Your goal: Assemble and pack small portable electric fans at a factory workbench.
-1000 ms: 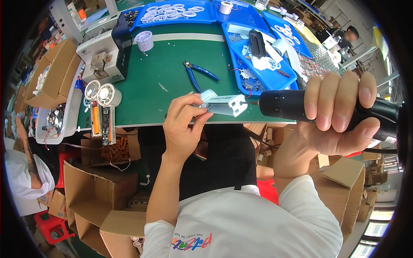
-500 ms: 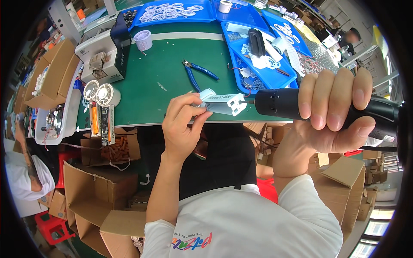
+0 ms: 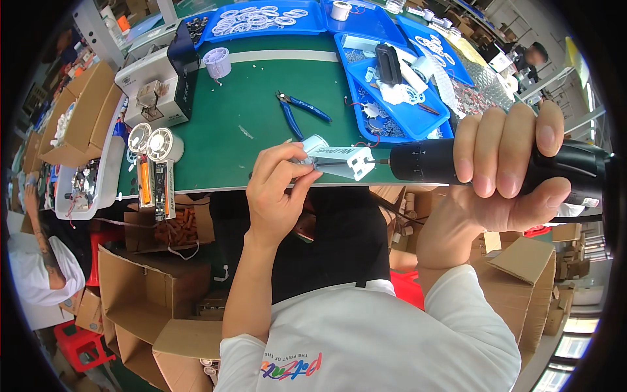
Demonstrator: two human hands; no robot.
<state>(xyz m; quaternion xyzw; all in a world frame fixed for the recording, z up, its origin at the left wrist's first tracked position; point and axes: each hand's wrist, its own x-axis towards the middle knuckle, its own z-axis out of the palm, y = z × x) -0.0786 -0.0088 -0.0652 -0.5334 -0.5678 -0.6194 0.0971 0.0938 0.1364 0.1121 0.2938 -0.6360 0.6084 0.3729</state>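
Note:
My left hand [image 3: 279, 183] pinches a light-blue plastic fan housing [image 3: 336, 157] between thumb and fingers, just above the table's near edge. Its white end piece, with square openings, points to the right. Wrapped in my right hand [image 3: 513, 160] is a black electric screwdriver [image 3: 421, 160], lying nearly level. The thin bit reaches the white end of the housing; whether a screw sits at its tip is too small to tell. Beyond the housing, blue-handled side cutters [image 3: 297, 114] lie with their handles spread on the green table [image 3: 251, 91].
Blue trays [image 3: 274, 31] of white rings line the far side. Another blue tray [image 3: 357, 111] at right holds mixed parts. Two fan units [image 3: 157, 163] with exposed batteries and boards lie left, near a printed box [image 3: 160, 91]. A white cup-shaped part [image 3: 217, 63] stands behind. Cardboard boxes [image 3: 147, 281] sit below.
The housing has tipped slightly in my left hand, so its printed side shows more. My screwdriver has shifted slightly nearer me and right, its bit still at the white end.

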